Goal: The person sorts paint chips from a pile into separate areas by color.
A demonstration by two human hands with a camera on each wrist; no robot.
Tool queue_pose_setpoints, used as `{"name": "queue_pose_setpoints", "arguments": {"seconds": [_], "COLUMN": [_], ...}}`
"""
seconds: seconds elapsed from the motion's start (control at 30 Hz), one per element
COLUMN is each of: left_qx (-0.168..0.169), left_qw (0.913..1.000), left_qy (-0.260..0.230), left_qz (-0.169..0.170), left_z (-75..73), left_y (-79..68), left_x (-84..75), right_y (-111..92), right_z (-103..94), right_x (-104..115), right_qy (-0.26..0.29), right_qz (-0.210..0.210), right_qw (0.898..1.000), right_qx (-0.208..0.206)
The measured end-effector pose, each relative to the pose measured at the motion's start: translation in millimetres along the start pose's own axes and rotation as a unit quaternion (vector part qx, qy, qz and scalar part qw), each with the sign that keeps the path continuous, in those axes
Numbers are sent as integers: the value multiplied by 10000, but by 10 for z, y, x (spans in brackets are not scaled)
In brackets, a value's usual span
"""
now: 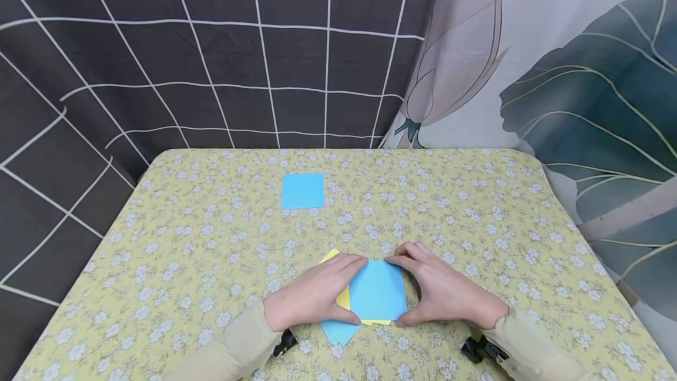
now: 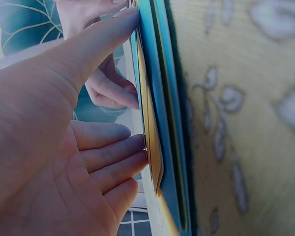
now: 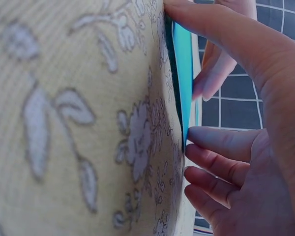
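On the table in front of me lies a loose pile of square coloured paper, a blue sheet [image 1: 378, 290] uppermost. Yellow sheets [image 1: 343, 297] stick out beneath it, and more blue sheets [image 1: 338, 330] jut out at the near left. My left hand [image 1: 319, 293] holds the top sheet by its left side, thumb at the near corner and fingers at the far one. Across from it, my right hand [image 1: 443, 287] holds the right side the same way. Seen edge-on in the left wrist view, the yellow sheets [image 2: 151, 123] bow slightly apart between blue layers.
Another blue square sheet [image 1: 302, 191] lies flat toward the table's far side. A yellow floral cloth [image 1: 201, 240] covers the table. Behind stands a dark curtain with a white grid [image 1: 296, 57], and a leaf-patterned curtain [image 1: 597, 104] hangs at the right.
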State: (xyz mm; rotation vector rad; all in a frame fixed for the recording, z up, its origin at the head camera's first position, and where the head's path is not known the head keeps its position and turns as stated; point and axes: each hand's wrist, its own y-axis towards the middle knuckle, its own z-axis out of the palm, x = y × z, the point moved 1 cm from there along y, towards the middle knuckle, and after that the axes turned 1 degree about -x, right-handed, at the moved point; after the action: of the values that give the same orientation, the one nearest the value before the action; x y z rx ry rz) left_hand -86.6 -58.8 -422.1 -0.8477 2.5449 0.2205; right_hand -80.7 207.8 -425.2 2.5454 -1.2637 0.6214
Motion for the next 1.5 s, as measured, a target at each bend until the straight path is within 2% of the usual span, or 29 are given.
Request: {"name": "queue_pose_setpoints", "arguments": {"seconds": [0.33,0.73,1.0,1.27,1.5], "left_qx": [-43,-272,-551,-595,-689], "left_qw": [9999,9991,9973,9941,9918], "left_qy": [-74,6,-150,-277,-265], "left_qz": [-70,-314,-472,-867,-1043], "left_z": [-31,-202,-389,-589,-807], "left_y": [3,82,118,150,171], "left_x": [0,124,331,589,791], "right_y": [27,246,546,929,1273], "right_z": [-18,-181,-232,-294,-360], "right_x": [4,24,-22,-40,-39], "right_qy": [131,14,85,80,-29], "right_qz": [50,-192,-330,-569,-603], "right_qw": [9998,9993,9980,9966,9961], "right_qx": [-105,-311,-532,-598,-644]}}
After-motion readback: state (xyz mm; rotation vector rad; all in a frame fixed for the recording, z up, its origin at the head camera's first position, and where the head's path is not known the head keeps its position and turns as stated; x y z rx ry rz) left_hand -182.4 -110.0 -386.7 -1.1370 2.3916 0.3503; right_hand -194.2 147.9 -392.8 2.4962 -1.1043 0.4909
